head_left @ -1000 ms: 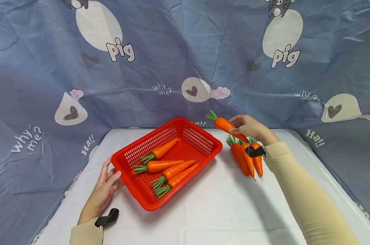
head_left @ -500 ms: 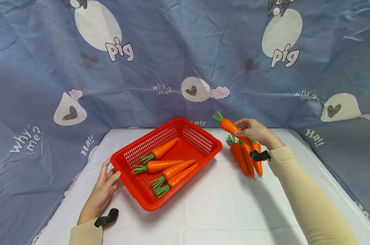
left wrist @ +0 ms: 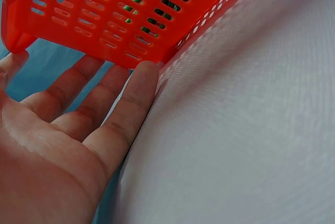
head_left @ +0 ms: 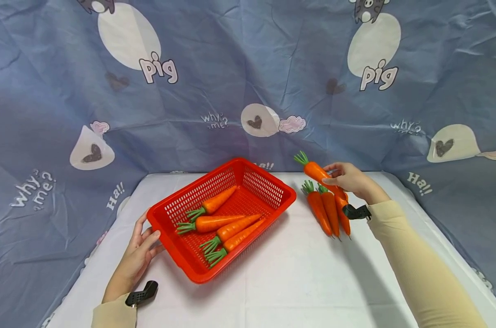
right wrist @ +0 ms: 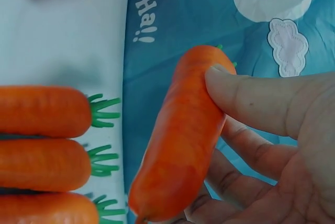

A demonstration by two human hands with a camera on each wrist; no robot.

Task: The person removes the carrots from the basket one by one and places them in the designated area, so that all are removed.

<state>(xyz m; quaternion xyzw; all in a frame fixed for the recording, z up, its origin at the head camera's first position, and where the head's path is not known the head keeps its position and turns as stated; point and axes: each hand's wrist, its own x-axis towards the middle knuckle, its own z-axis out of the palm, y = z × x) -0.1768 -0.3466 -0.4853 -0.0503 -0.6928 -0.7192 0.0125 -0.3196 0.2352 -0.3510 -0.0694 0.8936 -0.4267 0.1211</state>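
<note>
My left hand (head_left: 134, 259) holds the near left end of a red plastic basket (head_left: 286, 193). Its thumb is on the rim, and in the left wrist view its fingers (left wrist: 140, 85) touch the lower edge of the slotted wall. Several carrots (head_left: 217, 223) with green stem stubs lie inside. At the right, my right hand (head_left: 350, 178) grips another carrot (right wrist: 180, 135) between thumb and fingers, raised and tilted, its green top up and to the left. Beneath it three carrots (head_left: 319, 212) lie side by side on the white cloth, the rightmost partly hidden.
A white cloth (head_left: 289, 287) covers the table. Blue printed fabric (head_left: 215, 91) hangs behind and along both sides, close to the table's edges. The basket stands at an angle left of the loose carrots.
My right hand has moved right and slightly down with its carrot, now overlapping the rightmost loose carrot. The left hand and the basket have stayed in place.
</note>
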